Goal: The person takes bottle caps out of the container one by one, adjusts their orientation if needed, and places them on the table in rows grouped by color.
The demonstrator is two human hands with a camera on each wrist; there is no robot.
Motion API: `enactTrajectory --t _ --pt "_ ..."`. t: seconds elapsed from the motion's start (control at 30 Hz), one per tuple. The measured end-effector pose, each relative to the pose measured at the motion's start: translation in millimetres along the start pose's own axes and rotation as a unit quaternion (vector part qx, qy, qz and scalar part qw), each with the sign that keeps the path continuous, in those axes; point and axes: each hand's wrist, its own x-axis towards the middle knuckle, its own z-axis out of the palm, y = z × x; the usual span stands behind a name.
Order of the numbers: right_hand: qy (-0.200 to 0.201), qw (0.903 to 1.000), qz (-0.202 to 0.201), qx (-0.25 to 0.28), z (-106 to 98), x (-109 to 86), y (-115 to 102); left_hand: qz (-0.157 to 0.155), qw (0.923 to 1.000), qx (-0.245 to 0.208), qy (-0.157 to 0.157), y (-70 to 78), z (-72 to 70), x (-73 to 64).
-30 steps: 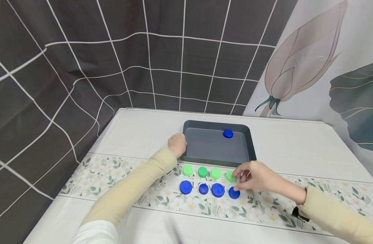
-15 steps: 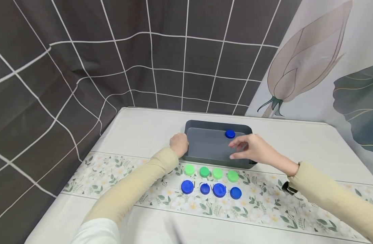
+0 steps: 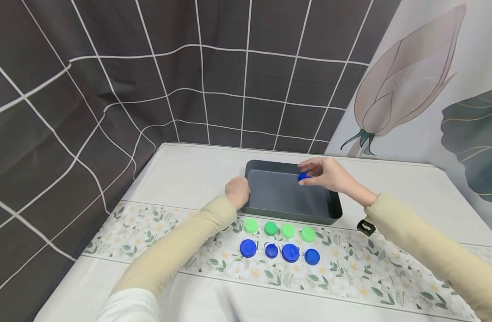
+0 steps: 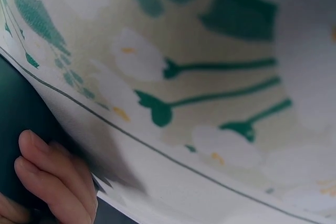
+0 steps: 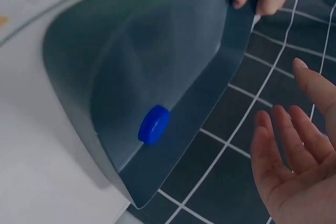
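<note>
My left hand (image 3: 237,192) grips the left wall of a dark grey tray (image 3: 286,215); in the left wrist view its fingers (image 4: 55,182) lie against the tray's dark side. My right hand (image 3: 329,174) hovers over the tray's far right part, thumb and fingers spread around a blue bottle cap (image 3: 303,176) that lies inside. In the right wrist view, that same cap (image 5: 154,125) shows apart from the right hand (image 5: 299,169), whose fingers are loosely bent with nothing between them. In the head view the right fingers partly hide the cap.
In front of the tray, a row of several green caps (image 3: 271,228) lies on the flowered cloth strip (image 3: 350,268). Nearer me is a row of several blue caps (image 3: 290,253). A dark gridded curtain (image 3: 221,112) hangs behind the table.
My right hand has moved from the right end of the cap rows, up and away from me, to above the blue cap in the tray. The left hand keeps its grip.
</note>
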Motion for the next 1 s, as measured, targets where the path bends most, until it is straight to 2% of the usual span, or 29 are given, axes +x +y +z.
enactTrajectory --t 0.33,0.5,0.77,1.0 --pt "0.029 0.9993 0.020 0.015 -1.5 32.9 14.6 0.001 0.9999 -0.004 0.012 -0.2 1.2 -0.5" --pt "0.029 0.9982 0.044 0.026 1.0 43.2 22.1 -0.002 0.9998 -0.009 0.018 -0.5 3.8 0.2" --pt "0.014 0.9960 0.084 0.029 8.5 45.5 40.6 0.001 0.9996 -0.018 0.020 -1.1 4.6 1.2" --pt "0.001 0.9918 0.112 0.061 8.8 41.6 56.7 -0.001 0.9998 -0.015 0.014 -1.7 4.7 1.4"
